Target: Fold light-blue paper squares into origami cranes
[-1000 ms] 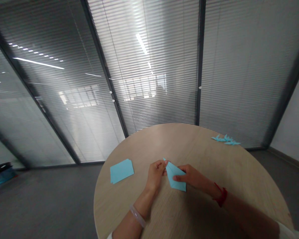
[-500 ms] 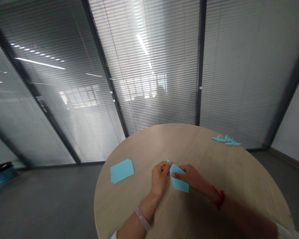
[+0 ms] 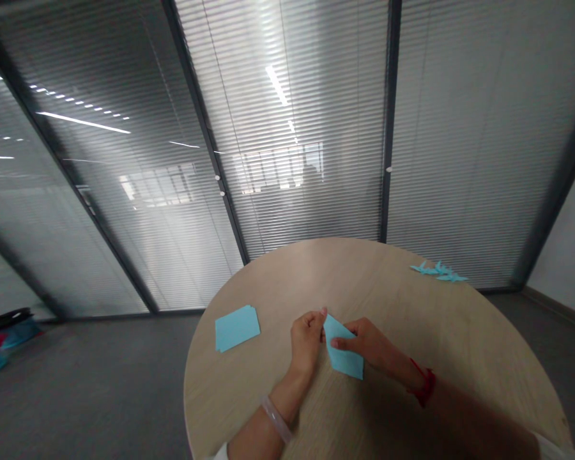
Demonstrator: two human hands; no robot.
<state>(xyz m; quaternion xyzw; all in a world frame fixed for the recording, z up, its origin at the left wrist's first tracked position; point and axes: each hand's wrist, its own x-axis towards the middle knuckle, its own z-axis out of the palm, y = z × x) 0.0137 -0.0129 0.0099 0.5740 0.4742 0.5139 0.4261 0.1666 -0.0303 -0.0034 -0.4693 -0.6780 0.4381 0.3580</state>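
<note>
Grip status, both hands closed on one piece: left grip (image 3: pixel 308 342) clenched around the upper end of a kite-shaped folded sheet of pale blue paper (image 3: pixel 345 352), its fingers hiding part of that end; right grip (image 3: pixel 367 342) grasping the sheet's right side, with the thumb (image 3: pixel 338 343) laid across its face, apparently to keep the folded layers pressed together; sheet held between the two grips, above the near part of a round light-wood desk (image 3: pixel 414 332), its lower point either just above or touching the surface, cannot tell which; small stack of pale blue paper sheets (image 3: pixel 237 328) lying flat to the left on the desk, well apart from both grips, seemingly kept as loose stock within reach yet clear of the working hands; loose group of blue folded paper cranes (image 3: pixel 438 269) lying near the far right edge of the desk, set well away from the hands; pale bangle (image 3: pixel 275 418) on the left wrist and red cord bracelet (image 3: pixel 424 388) on the right wrist, neither touching the paper; beyond the desk, glass partition with slatted blinds (image 3: pixel 287 160); grey floor (image 3: pixel 91 377) below it, bearing a heap of dark, red and blue items (image 3: pixel 4 342) at far left, too indistinct to identify.
</note>
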